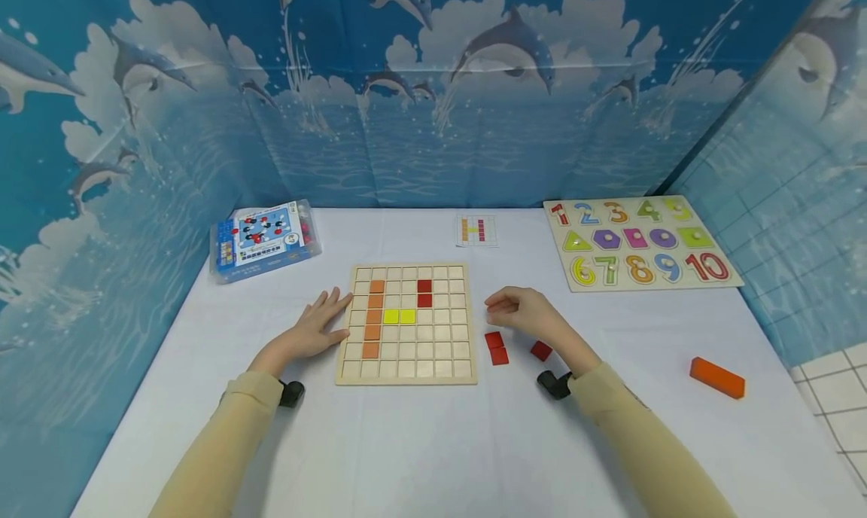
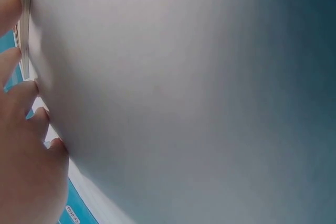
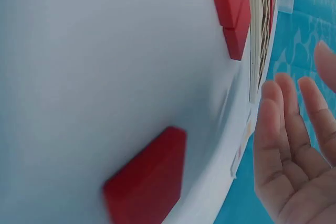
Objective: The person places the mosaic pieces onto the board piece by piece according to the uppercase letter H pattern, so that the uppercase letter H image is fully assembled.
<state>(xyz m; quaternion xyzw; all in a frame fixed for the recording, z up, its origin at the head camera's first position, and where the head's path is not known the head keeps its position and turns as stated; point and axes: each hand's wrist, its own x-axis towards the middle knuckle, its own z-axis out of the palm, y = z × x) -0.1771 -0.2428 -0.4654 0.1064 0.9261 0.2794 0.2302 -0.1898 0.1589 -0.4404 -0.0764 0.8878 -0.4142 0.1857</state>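
A wooden grid board [image 1: 406, 371] lies on the table between the hands. It holds a column of several orange tiles [image 1: 374, 315], two yellow tiles [image 1: 400, 317] and two red tiles [image 1: 424, 294]. My left hand [image 1: 313, 328] is spread flat, its fingertips and thumb at the board's left edge. Right of the board, my right hand [image 1: 524, 312] hovers with loosely bent fingers; the right wrist view shows nothing between thumb and fingers [image 3: 296, 129]. Below it on the table lie two loose red tiles [image 1: 497, 348] side by side and a single red tile [image 1: 541, 350].
Behind the board lies a small pattern card [image 1: 477, 231]. A clear plastic box [image 1: 264, 239] with a blue label stands at the back left. A number and shape puzzle board [image 1: 643, 245] is at the back right, and an orange block [image 1: 718, 378] lies far right.
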